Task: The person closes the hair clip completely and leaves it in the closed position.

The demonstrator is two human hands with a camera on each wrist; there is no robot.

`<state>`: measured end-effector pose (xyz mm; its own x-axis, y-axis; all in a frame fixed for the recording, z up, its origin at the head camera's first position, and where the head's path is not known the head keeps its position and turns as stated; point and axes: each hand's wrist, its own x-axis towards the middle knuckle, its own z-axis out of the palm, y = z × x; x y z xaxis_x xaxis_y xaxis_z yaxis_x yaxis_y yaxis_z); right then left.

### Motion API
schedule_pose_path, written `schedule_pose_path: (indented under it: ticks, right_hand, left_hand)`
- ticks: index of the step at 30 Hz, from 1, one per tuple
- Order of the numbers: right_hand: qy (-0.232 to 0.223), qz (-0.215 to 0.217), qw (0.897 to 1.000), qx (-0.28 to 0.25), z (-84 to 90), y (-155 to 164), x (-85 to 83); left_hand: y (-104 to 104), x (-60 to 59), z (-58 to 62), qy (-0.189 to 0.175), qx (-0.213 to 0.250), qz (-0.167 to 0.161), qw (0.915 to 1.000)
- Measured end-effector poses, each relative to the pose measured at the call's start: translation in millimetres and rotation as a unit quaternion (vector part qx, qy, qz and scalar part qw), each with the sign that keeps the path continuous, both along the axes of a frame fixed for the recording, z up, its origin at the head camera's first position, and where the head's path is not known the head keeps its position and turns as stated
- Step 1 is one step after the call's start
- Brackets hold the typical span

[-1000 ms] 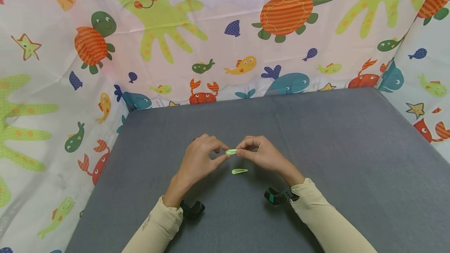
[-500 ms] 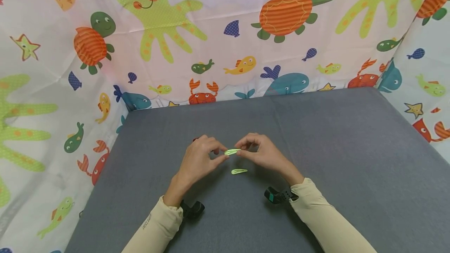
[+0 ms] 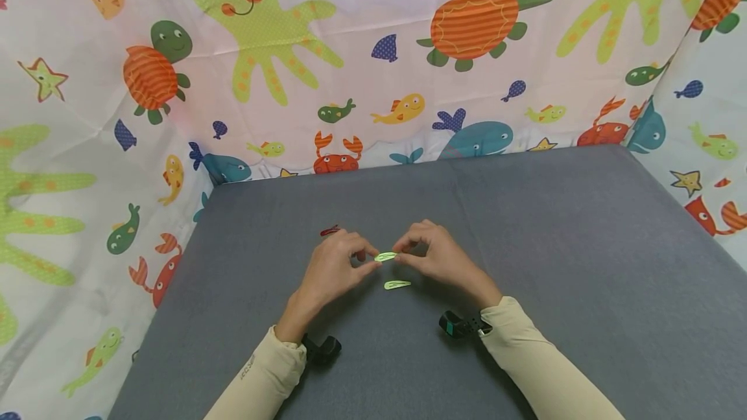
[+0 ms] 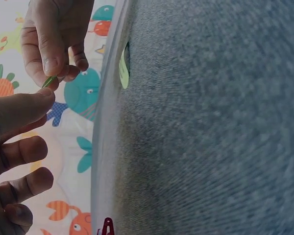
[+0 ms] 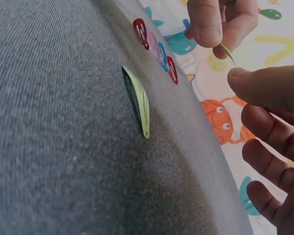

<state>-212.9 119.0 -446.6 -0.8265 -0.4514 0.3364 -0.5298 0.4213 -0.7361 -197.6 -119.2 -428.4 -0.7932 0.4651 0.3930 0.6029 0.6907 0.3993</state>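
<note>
A light green snap hair clip [image 3: 386, 256] is held above the table between both hands. My left hand [image 3: 338, 266] pinches its left end between thumb and forefinger, while my right hand [image 3: 436, 256] pinches the right end. In the right wrist view the held clip [image 5: 228, 53] appears edge-on and slightly bowed, its ends covered by fingertips. A second light green hair clip [image 3: 397, 284] lies on the table just below the hands, touched by neither. Beyond my left hand lies a red hair clip [image 3: 329, 231], partly hidden by that hand in the head view.
The right wrist view shows several hair clips in a row on the grey table [image 3: 525, 232]: a dark red clip [image 5: 140, 33], a pink clip [image 5: 153, 45], a blue clip [image 5: 162, 57] and another red clip [image 5: 172, 70]. A sea-animal-print curtain [image 3: 397, 11] encloses the back and sides.
Both hands have shifted slightly nearer with the green clip between them. More of the red clip behind my left hand now shows. The lying green clip has stayed put.
</note>
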Motion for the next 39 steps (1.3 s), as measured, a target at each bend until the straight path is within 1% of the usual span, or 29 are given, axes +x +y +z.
schedule_pose_path:
  ticks: [8, 12, 23, 29, 33, 39]
  right_hand:
    - [0.011, 0.007, 1.000, 0.014, -4.0, 0.6, -0.8]
    - [0.010, 0.004, 1.000, 0.023, -5.4, 0.2, -0.9]
    - [0.019, -0.001, 0.999, 0.041, -9.4, -2.5, 0.5]
    - [0.016, 0.000, 0.998, 0.061, -11.5, -2.6, 0.9]
    - [0.004, 0.000, 0.997, 0.074, -11.0, -2.8, 1.8]
    - [-0.001, 0.001, 0.996, 0.087, -9.9, -3.1, 3.3]
  left_hand:
    - [1.0, 0.6, -5.8, -0.057, -0.014, 0.017, 0.9981]
    - [0.7, -0.2, -9.0, -0.073, -0.025, 0.020, 0.9968]
    - [3.3, -2.5, -14.0, -0.067, -0.047, 0.028, 0.9963]
    - [7.8, 0.0, -16.6, -0.069, -0.065, 0.041, 0.9947]
    - [10.7, 1.9, -19.3, -0.066, -0.072, 0.043, 0.9943]
    - [12.4, 3.5, -22.4, -0.075, -0.073, 0.043, 0.9935]
